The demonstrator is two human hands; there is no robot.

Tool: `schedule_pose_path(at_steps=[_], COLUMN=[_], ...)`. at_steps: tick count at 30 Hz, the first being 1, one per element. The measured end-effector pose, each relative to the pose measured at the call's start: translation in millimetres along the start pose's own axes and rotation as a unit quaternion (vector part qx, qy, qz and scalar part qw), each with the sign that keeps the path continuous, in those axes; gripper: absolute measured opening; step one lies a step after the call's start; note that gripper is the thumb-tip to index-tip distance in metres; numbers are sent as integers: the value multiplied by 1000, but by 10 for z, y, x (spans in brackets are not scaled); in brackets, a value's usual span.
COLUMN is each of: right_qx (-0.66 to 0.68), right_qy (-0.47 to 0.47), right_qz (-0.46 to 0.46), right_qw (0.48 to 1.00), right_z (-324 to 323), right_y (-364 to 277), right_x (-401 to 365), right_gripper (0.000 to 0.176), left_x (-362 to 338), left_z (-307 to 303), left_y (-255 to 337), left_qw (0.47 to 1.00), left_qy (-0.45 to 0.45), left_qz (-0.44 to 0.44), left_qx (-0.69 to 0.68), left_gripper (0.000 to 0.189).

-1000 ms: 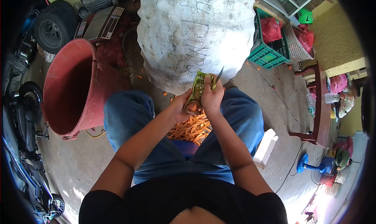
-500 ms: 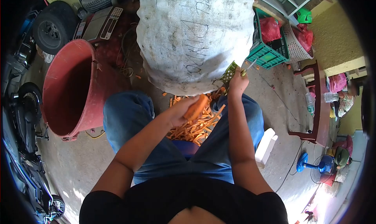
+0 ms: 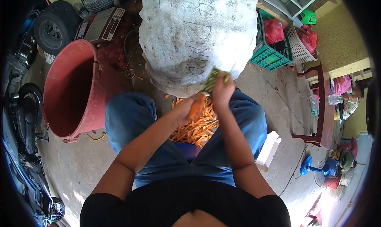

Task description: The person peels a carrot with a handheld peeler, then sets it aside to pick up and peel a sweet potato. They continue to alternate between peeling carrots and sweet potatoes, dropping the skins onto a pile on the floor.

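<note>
The right hand, closed around the green peeler, had come back from 2 o'clock to meet the left hand — the two were now together. The left gripped the carrot, with the peelings at its 6 o'clock — so I judged that another stroke was beginning.
</note>
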State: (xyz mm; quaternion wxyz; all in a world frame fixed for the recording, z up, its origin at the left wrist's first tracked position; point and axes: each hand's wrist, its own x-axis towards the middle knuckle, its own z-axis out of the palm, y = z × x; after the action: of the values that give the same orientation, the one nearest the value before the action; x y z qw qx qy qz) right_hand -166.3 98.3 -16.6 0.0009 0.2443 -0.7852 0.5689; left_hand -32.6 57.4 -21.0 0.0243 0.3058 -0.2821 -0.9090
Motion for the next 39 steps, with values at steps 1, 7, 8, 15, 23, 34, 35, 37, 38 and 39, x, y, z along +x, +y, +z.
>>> schedule_pose_path(at_steps=[1,7,8,15,23,34,35,37,38,39], right_qx=[-31,36,53,148,62,22,51,29,5,-59], right_qy=[28,84,52,-74,-76,90,60,-29,-118,-180], right_qz=[28,64,75,71,20,96,103,36,-34,-30], right_qw=[999,994,994,984,995,991,992,999,992,981], right_z=[-60,-232,-202,-2,24,-366,-365,-381,-395,-405], right_y=[53,142,55,-237,-222,224,201,135,77,-3], right_x=[152,366,288,-237,-260,462,402,296,236,158], right_gripper=[20,23,21,22,21,22,22,22,22,22], left_x=[-71,-52,-43,-29,73,-139,-118,-98,-84,-74], left_z=[45,52,10,-22,-60,0,-25,-79,-112,-140], left_y=[-29,53,62,72,0,97,93,124,168,204], left_qw=[999,998,997,991,994,995,991,984,958,921], left_qy=[-24,2,-28,-20,26,-21,-1,21,30,38], left_qz=[-31,-48,-53,-31,5,1,26,50,88,125], left_qx=[23,-38,-54,-129,-108,94,132,172,272,367], left_gripper=[42,42,42,37,35,41,40,40,39,41])
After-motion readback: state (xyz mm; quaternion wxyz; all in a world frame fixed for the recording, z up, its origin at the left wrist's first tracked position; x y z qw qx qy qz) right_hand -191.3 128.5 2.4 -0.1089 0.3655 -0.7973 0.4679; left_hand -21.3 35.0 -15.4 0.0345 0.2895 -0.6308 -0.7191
